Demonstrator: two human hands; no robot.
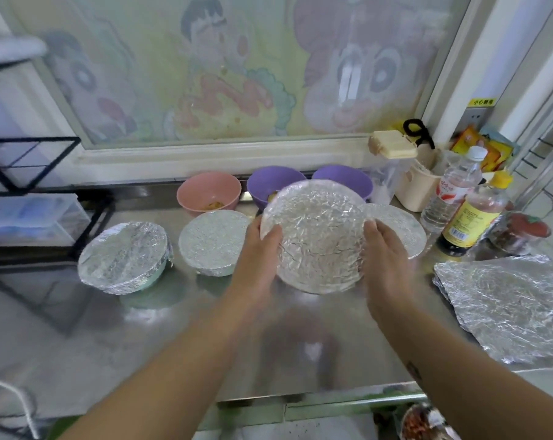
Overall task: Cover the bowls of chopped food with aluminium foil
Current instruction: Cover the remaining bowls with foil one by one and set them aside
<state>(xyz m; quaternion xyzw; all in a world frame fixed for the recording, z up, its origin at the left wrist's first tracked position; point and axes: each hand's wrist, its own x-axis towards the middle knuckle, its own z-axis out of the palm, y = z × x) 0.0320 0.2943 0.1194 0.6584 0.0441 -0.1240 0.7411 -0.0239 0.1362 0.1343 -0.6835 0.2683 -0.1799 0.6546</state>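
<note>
gripping the foil-covered bowl [316, 236] at opposite sides of its rim, left hand [262, 249] and right hand [384, 252] both curled on it, tilted toward the viewer above the counter [173, 315], centred between them, uncovered purple bowls [268, 182] just behind

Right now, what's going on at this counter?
A person grips a foil-covered bowl between the left hand and right hand, tilted toward the camera and seemingly lifted off the steel counter. Three more foil-wrapped bowls sit on it: one far left, one centre, one behind the right hand. A pink bowl and two purple bowls at the back are uncovered. A spare foil sheet lies at the right.
</note>
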